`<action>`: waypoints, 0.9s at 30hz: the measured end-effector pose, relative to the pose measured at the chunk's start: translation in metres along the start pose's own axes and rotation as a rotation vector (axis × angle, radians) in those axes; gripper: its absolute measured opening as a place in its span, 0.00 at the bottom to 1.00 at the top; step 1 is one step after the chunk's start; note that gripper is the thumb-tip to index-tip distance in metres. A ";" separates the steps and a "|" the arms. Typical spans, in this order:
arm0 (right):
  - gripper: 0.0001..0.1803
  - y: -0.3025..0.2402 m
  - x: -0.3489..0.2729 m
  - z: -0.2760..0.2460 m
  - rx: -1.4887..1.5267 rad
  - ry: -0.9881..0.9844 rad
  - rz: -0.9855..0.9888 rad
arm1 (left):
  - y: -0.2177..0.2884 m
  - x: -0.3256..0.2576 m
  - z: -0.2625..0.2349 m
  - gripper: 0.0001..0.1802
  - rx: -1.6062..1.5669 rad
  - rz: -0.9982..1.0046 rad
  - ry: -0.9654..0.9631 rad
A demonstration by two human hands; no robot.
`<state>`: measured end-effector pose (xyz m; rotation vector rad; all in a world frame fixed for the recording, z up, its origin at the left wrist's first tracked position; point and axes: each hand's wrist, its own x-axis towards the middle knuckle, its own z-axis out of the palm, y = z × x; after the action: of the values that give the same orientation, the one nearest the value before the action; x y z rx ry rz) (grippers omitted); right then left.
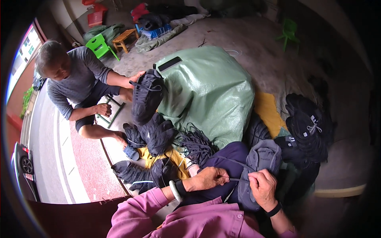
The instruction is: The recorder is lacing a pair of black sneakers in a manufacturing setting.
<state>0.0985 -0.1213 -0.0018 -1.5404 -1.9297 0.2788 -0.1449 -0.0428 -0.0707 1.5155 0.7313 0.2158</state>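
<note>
A dark grey shoe (260, 158) rests sole-up on my lap, at the lower right. My right hand (262, 185) grips its near edge and pinches a thin grey lace (237, 179). My left hand (207, 178) holds the other end of that lace, pulled taut between both hands. Pink sleeves cover my forearms; a pale bangle sits on my left wrist.
Another person in a grey shirt (81, 81) sits at the left, one hand on a dark shoe (146, 95) leaning against a big green sack (210, 91). Loose dark shoes (152, 135), a bundle of laces (196, 144) and a stack of laced shoes (307, 127) surround me.
</note>
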 end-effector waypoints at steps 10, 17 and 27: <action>0.08 -0.003 -0.004 0.001 -0.025 -0.023 0.013 | -0.009 0.001 0.001 0.09 -0.046 0.046 -0.001; 0.07 -0.004 -0.001 -0.001 -0.013 -0.056 0.037 | 0.000 -0.011 -0.011 0.11 -0.006 0.076 -0.124; 0.07 -0.010 0.001 -0.005 -0.020 -0.112 0.046 | 0.009 -0.020 -0.014 0.14 0.014 0.051 -0.131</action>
<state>0.0931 -0.1243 0.0075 -1.6144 -1.9900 0.3731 -0.1658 -0.0414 -0.0550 1.5474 0.5914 0.1479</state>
